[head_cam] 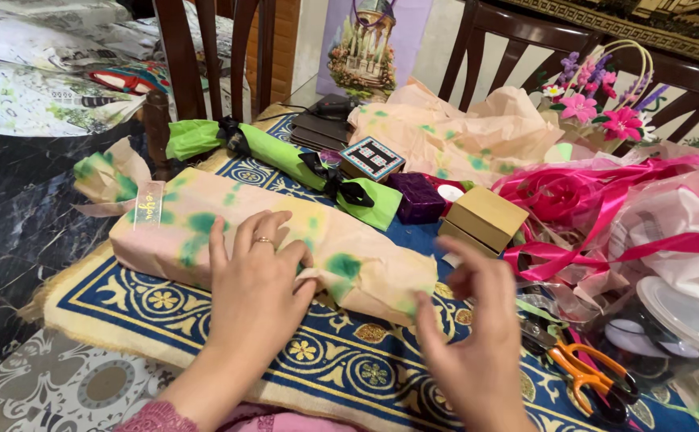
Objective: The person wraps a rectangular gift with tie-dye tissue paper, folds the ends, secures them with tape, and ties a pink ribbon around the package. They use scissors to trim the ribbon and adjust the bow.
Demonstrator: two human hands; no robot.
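From the head camera, your left hand (255, 276) lies flat, fingers spread, pressing down on the long parcel wrapped in peach tissue paper with green blotches (273, 240). That parcel lies slantwise across the blue patterned mat (341, 360) on the desk, one end gathered into a ruffle and tied with a pale ribbon band (148, 205); the other end, toward your right, looks loose and not yet closed. Your right hand (477, 328) hovers just beside that loose end, fingers half curled and apart, holding nothing that can be made out — the thumb and forefinger look close to a pinch, though the hand is blurred.

To do this well, I would keep your left palm bearing down evenly so the paper does not creep, and gather the open end in small even pleats before you cinch it — tissue this thin will likely tear if you tug it hard.

Behind the parcel lies a green-wrapped parcel with black bows (301, 164), and near it a small patterned box (372, 158), a purple box (418, 198) and a tan cardboard box (485, 218). To the right sits a tangle of pink ribbon (573, 200), and orange-handled scissors (589, 376) lie near your right hand, within easy reach.
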